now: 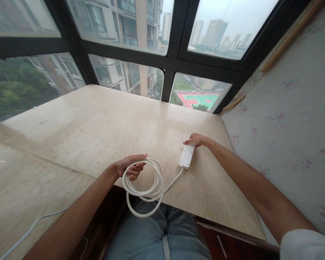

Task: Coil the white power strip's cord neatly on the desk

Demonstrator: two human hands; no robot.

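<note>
My left hand grips a coil of white cable, the loops hanging from its curled fingers over the front edge of the beige stone ledge. The cable runs right to a white power strip lying flat on the ledge. My right hand rests on the far end of the strip, fingers closed over it.
Large dark-framed windows line the back and left of the ledge. A pale floral wall closes the right side. Another stretch of white cable trails at the lower left. My jeans-clad lap is below the ledge's edge.
</note>
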